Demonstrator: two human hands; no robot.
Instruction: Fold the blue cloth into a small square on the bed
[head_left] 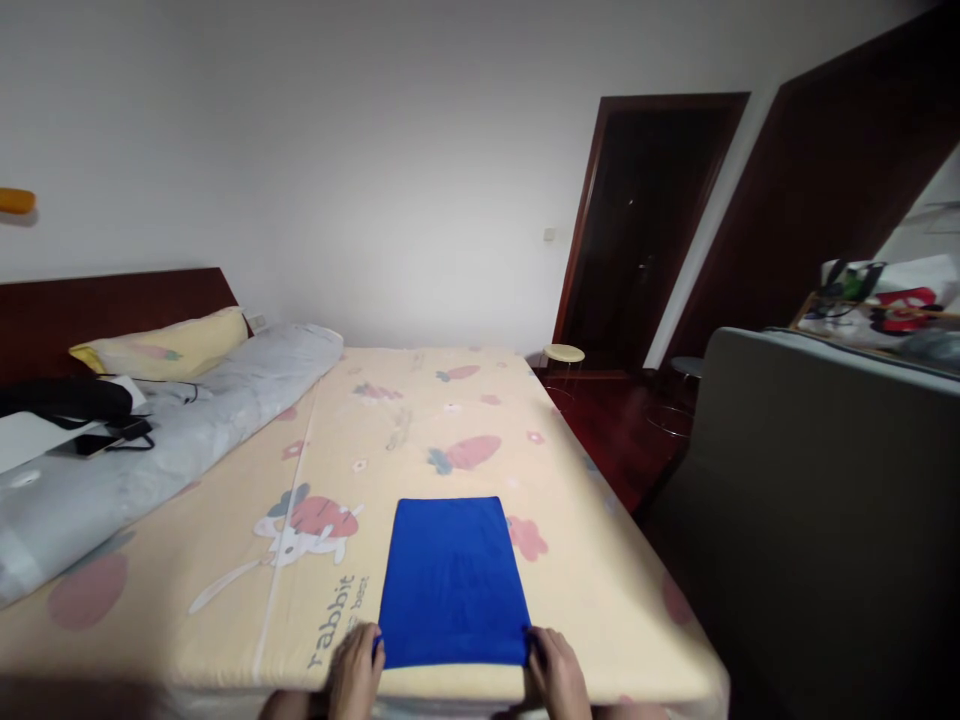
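A blue cloth (pixel 454 580), flat and roughly rectangular, lies on the bed's patterned yellow sheet (pixel 600 590) near the front edge. My left hand (pixel 360 660) is closed at the cloth's near left corner, with the fingers pinching its edge. At the near right corner my right hand (pixel 555 662) pinches the opposite edge in the same way. The cloth looks smooth, and its far edge rests straight on the sheet. The fingertips are partly hidden against the cloth.
A rolled grey quilt (pixel 217 390) and a yellow pillow (pixel 172 345) lie by the headboard (pixel 120 300). A phone (pixel 96 446) sits on the left. To the right stand a grey panel (pixel 817 520) and a round stool (pixel 564 354), near a dark doorway (pixel 645 240).
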